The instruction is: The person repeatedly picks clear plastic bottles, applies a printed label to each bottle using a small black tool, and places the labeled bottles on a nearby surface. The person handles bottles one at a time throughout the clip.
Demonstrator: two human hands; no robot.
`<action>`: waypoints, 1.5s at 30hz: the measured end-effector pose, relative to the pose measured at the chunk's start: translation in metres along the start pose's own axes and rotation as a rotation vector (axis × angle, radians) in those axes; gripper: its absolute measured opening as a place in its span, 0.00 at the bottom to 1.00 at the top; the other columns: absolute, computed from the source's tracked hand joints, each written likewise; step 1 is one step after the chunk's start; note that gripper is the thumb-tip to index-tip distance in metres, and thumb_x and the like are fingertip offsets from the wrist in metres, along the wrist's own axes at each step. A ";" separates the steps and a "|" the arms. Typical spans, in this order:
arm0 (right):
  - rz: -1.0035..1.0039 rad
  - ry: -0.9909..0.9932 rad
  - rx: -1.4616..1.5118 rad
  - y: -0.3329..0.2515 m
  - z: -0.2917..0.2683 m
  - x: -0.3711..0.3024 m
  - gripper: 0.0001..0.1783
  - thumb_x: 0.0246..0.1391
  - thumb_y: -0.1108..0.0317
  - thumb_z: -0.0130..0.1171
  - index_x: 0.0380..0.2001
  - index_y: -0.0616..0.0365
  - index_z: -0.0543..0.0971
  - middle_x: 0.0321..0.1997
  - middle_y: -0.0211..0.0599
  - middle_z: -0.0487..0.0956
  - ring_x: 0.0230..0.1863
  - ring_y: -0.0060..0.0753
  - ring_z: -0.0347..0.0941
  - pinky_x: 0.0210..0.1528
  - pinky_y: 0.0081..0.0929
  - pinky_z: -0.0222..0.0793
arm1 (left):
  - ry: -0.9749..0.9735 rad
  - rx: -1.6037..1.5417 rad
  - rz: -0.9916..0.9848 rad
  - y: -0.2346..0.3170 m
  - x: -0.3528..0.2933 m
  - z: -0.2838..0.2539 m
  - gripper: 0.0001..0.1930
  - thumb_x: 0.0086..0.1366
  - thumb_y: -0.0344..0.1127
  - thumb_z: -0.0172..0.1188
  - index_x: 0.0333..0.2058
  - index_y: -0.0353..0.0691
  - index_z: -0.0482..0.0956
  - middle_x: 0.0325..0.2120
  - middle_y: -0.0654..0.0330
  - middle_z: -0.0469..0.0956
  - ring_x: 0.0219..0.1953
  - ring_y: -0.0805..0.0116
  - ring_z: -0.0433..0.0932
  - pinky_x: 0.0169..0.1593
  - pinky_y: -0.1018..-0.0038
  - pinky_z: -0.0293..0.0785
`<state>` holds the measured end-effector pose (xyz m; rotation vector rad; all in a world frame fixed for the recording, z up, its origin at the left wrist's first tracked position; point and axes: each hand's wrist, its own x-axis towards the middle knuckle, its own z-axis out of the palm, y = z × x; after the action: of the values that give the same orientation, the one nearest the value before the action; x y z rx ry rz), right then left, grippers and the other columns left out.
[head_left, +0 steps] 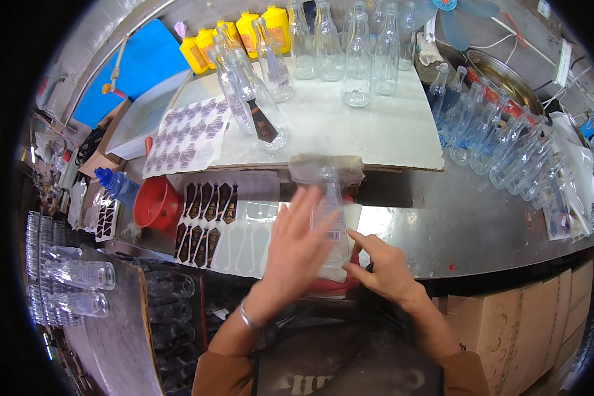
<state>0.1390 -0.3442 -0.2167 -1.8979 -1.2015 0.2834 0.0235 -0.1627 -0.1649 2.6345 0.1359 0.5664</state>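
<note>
A clear glass bottle (337,245) lies in front of me with its neck pointing away, resting at a folded cloth pad (350,170). A printed label with a barcode shows on its side. My left hand (300,231), smeared by motion, lies over the bottle's left side with its fingers stretched out. At the base end, the thumb and forefinger of my right hand (383,264) bracket the bottle's lower right corner; its other fingers are curled. Left of the bottle is a sheet of dark tie-shaped labels (208,221), with part of its backing bare.
On a raised white board (376,132) stand several clear bottles (358,66), one wearing a tie-shaped label (263,122). A printed label sheet (186,135) lies at its left. Nearby are a red bowl (157,203), yellow bottles (247,33), bottle rows (501,145) and cardboard boxes (508,323).
</note>
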 end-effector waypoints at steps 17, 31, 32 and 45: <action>0.343 0.011 0.570 0.002 0.014 0.042 0.27 0.67 0.61 0.58 0.62 0.68 0.71 0.54 0.41 0.79 0.37 0.19 0.78 0.40 0.21 0.73 | 0.085 -0.572 -0.177 -0.046 -0.008 0.038 0.24 0.69 0.27 0.55 0.64 0.39 0.73 0.71 0.44 0.57 0.72 0.48 0.59 0.70 0.60 0.60; 0.269 0.040 0.449 -0.002 0.020 0.040 0.32 0.62 0.63 0.65 0.63 0.70 0.69 0.56 0.46 0.77 0.39 0.22 0.79 0.41 0.21 0.76 | 0.064 -0.591 -0.150 -0.046 -0.012 0.041 0.26 0.67 0.25 0.59 0.64 0.39 0.73 0.71 0.46 0.59 0.73 0.51 0.58 0.71 0.60 0.58; 0.291 0.038 0.514 0.001 0.021 0.039 0.30 0.63 0.63 0.64 0.63 0.69 0.70 0.55 0.46 0.78 0.39 0.21 0.79 0.41 0.20 0.75 | 0.068 -0.586 -0.148 -0.046 -0.012 0.040 0.26 0.67 0.25 0.59 0.64 0.39 0.73 0.71 0.46 0.59 0.73 0.51 0.58 0.71 0.60 0.58; 0.575 0.275 1.269 0.051 0.008 0.023 0.20 0.73 0.57 0.49 0.46 0.64 0.80 0.39 0.32 0.81 0.39 0.21 0.77 0.45 0.23 0.74 | 0.088 -0.537 -0.150 -0.040 -0.010 0.042 0.26 0.67 0.26 0.59 0.64 0.38 0.73 0.70 0.45 0.60 0.72 0.51 0.59 0.71 0.60 0.57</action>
<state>0.1783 -0.3304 -0.2543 -1.0082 -0.0956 0.8205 0.0313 -0.1453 -0.2204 2.0626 0.1781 0.5734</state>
